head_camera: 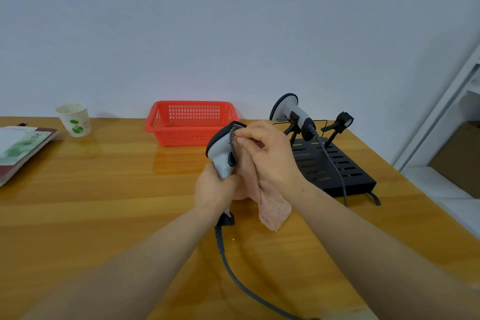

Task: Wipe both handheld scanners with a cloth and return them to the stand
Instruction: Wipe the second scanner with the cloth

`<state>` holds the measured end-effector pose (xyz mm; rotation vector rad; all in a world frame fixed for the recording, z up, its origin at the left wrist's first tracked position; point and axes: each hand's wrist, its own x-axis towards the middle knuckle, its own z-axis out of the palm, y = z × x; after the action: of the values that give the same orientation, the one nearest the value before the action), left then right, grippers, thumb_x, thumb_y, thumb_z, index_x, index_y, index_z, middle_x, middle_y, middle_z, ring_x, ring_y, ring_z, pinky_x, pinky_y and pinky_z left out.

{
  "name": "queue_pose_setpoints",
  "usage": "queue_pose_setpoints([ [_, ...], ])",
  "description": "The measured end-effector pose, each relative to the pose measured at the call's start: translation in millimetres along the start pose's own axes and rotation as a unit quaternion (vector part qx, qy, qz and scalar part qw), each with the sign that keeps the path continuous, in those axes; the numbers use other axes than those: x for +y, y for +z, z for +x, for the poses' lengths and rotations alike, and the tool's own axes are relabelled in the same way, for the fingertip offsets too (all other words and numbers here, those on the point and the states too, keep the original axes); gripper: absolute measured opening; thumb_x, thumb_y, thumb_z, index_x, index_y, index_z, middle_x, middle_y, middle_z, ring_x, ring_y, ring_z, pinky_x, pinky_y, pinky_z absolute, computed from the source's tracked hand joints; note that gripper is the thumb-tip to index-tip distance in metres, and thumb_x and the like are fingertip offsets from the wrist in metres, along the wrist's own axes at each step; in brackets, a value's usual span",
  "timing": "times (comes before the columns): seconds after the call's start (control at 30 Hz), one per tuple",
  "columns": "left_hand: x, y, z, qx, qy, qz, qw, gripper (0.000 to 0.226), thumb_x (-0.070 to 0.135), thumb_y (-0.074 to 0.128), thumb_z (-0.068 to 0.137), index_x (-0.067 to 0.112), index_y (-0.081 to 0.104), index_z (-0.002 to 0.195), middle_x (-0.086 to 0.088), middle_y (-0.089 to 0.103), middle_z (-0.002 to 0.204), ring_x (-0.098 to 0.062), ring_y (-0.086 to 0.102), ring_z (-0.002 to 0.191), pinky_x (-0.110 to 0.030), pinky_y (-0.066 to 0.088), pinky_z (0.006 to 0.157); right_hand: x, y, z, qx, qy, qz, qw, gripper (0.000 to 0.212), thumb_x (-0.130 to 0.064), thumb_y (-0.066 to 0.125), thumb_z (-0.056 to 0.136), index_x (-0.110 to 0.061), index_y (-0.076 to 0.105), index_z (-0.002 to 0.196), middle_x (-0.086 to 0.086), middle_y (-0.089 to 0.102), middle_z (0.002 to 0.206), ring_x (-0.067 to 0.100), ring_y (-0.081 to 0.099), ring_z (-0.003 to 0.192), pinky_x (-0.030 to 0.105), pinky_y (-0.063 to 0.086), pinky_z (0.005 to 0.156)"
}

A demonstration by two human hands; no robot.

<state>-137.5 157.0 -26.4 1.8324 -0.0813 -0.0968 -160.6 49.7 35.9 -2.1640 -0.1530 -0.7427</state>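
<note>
My left hand [214,188] grips the handle of a grey and black handheld scanner [222,149], held upright above the table with its head tilted back. My right hand [267,153] pinches a pink cloth [272,206] and presses it against the scanner's head and side; the cloth's loose end hangs down to the table. The scanner's grey cable [233,275] runs toward me. A second scanner [292,112] sits in the left holder of the black stand [337,171] at the right. The stand's right holder [341,122] holds nothing.
A red plastic basket [191,122] stands at the back of the wooden table [104,202]. A paper cup [74,119] and a stack of booklets [20,148] lie at the far left. The second scanner's cable [335,166] crosses the stand.
</note>
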Motion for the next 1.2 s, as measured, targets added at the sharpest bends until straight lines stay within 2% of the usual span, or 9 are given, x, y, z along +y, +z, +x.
queue_pose_setpoints([
  [0.07, 0.8, 0.3, -0.1, -0.003, 0.001, 0.006, 1.0, 0.019, 0.012, 0.062, 0.08, 0.01, 0.049, 0.093, -0.002, 0.053, 0.078, -0.018, 0.051, 0.067, -0.032, 0.044, 0.06, 3.2, 4.0, -4.7, 0.01, -0.026, -0.039, 0.999, 0.022, -0.005, 0.057, 0.09, -0.005, 0.069, 0.108, 0.001, 0.059, 0.098, 0.011, 0.054, 0.095, 0.007, 0.04, 0.083],
  [0.17, 0.2, 0.3, -1.8, 0.0, -0.003, 0.013, 1.0, 0.022, 0.013, 0.062, 0.08, 0.009, 0.05, 0.098, -0.005, 0.056, 0.084, -0.02, 0.054, 0.071, -0.038, 0.048, 0.067, 5.6, 5.1, -3.2, 0.013, -0.071, -0.114, 0.991, 0.022, -0.006, 0.052, 0.091, -0.002, 0.068, 0.106, 0.009, 0.058, 0.097, 0.02, 0.053, 0.095, 0.02, 0.042, 0.081],
  [0.3, -0.9, 0.8, -4.3, -0.001, -0.006, 0.003, 1.0, 0.019, 0.012, 0.062, 0.079, 0.011, 0.049, 0.093, -0.003, 0.054, 0.08, -0.018, 0.052, 0.068, -0.035, 0.047, 0.065, 2.8, 1.7, 2.1, -0.017, -0.069, -0.181, 0.981, 0.023, -0.009, 0.047, 0.092, 0.0, 0.064, 0.103, 0.012, 0.056, 0.098, 0.013, 0.042, 0.091, 0.019, 0.036, 0.077],
  [0.43, -2.9, -1.1, -4.1, 0.012, -0.015, -0.033, 0.999, 0.018, 0.012, 0.062, 0.079, 0.018, 0.045, 0.08, -0.005, 0.052, 0.077, -0.022, 0.05, 0.065, -0.037, 0.045, 0.061, 15.2, -2.3, 2.7, -0.023, -0.092, -0.266, 0.959, 0.025, 0.005, 0.053, 0.082, 0.004, 0.065, 0.104, 0.017, 0.058, 0.096, 0.033, 0.053, 0.095, 0.041, 0.049, 0.071],
  [0.63, -1.1, -3.4, -3.0, 0.008, 0.001, -0.014, 1.0, 0.02, 0.01, 0.06, 0.08, 0.019, 0.042, 0.075, -0.001, 0.048, 0.07, -0.018, 0.046, 0.059, -0.029, 0.039, 0.054, -0.9, -0.2, 2.7, -0.015, -0.105, -0.206, 0.973, 0.016, 0.002, 0.053, 0.086, 0.001, 0.069, 0.09, 0.018, 0.059, 0.088, 0.026, 0.052, 0.083, 0.028, 0.04, 0.071],
  [0.7, -0.5, -2.8, -4.3, 0.007, 0.003, -0.005, 1.0, 0.021, 0.01, 0.061, 0.08, 0.018, 0.042, 0.075, -0.001, 0.047, 0.07, -0.017, 0.046, 0.059, -0.029, 0.038, 0.054, -1.7, -1.7, 0.6, -0.025, -0.123, -0.22, 0.968, 0.019, 0.002, 0.051, 0.085, 0.001, 0.069, 0.091, 0.018, 0.06, 0.088, 0.029, 0.053, 0.083, 0.029, 0.04, 0.071],
  [0.8, 0.0, -3.9, -3.8, 0.014, -0.004, -0.025, 1.0, 0.021, 0.011, 0.062, 0.078, 0.017, 0.042, 0.076, -0.002, 0.046, 0.07, -0.019, 0.045, 0.06, -0.032, 0.039, 0.057, 11.0, -4.2, 1.6, -0.019, -0.088, -0.238, 0.967, 0.027, -0.009, 0.048, 0.085, 0.001, 0.067, 0.101, 0.016, 0.058, 0.094, 0.03, 0.053, 0.091, 0.039, 0.049, 0.071],
  [0.93, 3.0, -6.2, -1.7, 0.024, 0.003, -0.043, 0.999, 0.021, 0.009, 0.062, 0.076, 0.015, 0.042, 0.077, -0.004, 0.044, 0.071, -0.022, 0.044, 0.063, -0.035, 0.039, 0.058, 17.3, -6.2, 5.8, -0.032, -0.083, -0.281, 0.956, 0.025, 0.002, 0.055, 0.078, 0.002, 0.066, 0.101, 0.017, 0.059, 0.094, 0.036, 0.055, 0.091, 0.044, 0.051, 0.065],
  [1.2, 7.7, -9.9, 0.6, 0.033, 0.009, -0.049, 0.998, 0.022, 0.011, 0.062, 0.077, 0.016, 0.041, 0.075, -0.003, 0.044, 0.07, -0.022, 0.046, 0.062, -0.036, 0.041, 0.058, 7.1, -13.5, 15.1, -0.065, -0.073, -0.259, 0.961, 0.02, 0.001, 0.053, 0.088, -0.005, 0.063, 0.104, 0.008, 0.058, 0.104, 0.023, 0.05, 0.098, 0.031, 0.039, 0.082],
])
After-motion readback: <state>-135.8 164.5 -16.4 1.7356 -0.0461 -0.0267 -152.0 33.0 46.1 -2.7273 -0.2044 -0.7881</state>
